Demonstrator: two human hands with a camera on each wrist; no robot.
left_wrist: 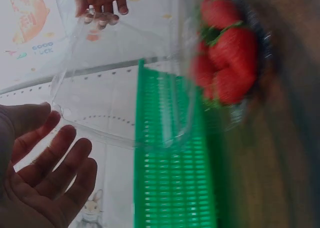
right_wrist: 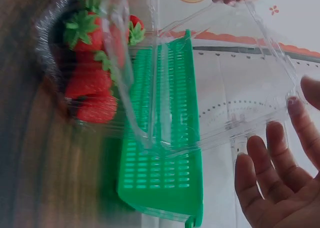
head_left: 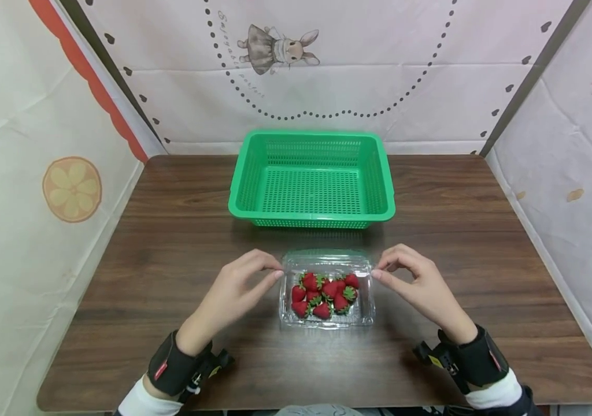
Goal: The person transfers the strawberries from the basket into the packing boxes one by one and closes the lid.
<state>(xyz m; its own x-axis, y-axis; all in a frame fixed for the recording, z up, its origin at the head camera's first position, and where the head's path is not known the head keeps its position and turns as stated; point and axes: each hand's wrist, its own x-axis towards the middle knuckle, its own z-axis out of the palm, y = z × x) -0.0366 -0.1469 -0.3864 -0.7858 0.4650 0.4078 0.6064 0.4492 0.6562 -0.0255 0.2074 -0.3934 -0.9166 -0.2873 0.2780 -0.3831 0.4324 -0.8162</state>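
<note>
A clear plastic clamshell box [head_left: 366, 315] lies on the table in front of the person, with several red strawberries [head_left: 322, 311] in its base. Its transparent lid [left_wrist: 100, 78] stands raised, tilted above the base. The left hand [head_left: 239, 286] pinches one corner of this lid between thumb and index finger, its other fingers loosely bent. At the opposite corner the right hand [head_left: 421, 286] pinches the lid in the same way. Both wrist views show the lid stretched between the two hands, with the strawberries below it.
Just behind the clamshell stands a green slotted plastic basket [head_left: 311, 216], with nothing in it. Under both is a dark wood-grain table [head_left: 171, 231]. Pale printed cloth [head_left: 353, 86] walls in the table's back and sides.
</note>
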